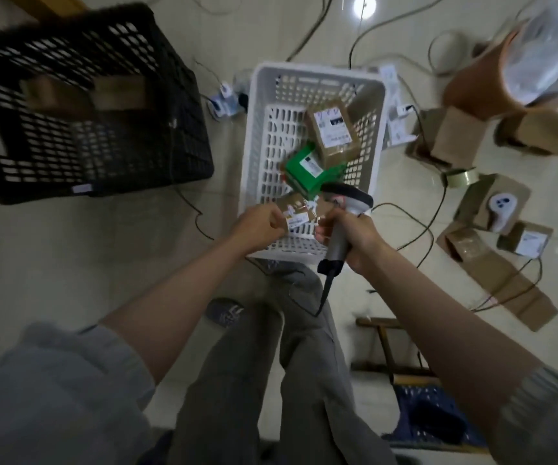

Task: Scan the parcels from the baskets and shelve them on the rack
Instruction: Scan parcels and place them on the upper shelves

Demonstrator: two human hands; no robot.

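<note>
While seen from the head camera, held a small brown parcel [296,214] in the left hand [259,226], fingers [276,226] curled and pinching its near edge, just above the near rim of the white basket [254,129]. Gripped the handle of the barcode scanner [341,213] in the right hand [351,234], fingers wrapped round it, head of the scanner tipped toward the parcel's white label and close beside it. Lay a green parcel [304,172] and a larger brown parcel [333,135] in the basket, touching each other toward its far right corner. Stood a black basket [86,105] on the floor well to the left, with blurred cardboard parcels inside. Showed no rack anywhere.

Judged the scan to be the step in hand, shelving not yet begun. Looked a thin pinch: could let the parcel slip or twist, dropping it back into the basket. Might miss the code, since the label sat tilted and very near the scanner head; could equally catch the label on the green parcel just beyond and log the wrong item. Trailed the scanner's cable [324,293] down past the knees and across the floor among other loose wires, so turning toward the rack could snag a foot or jerk the scanner. Lay loose cardboard boxes [492,209] and a tape roll [460,177] on the floor to the right, a likely trip hazard on the way.
</note>
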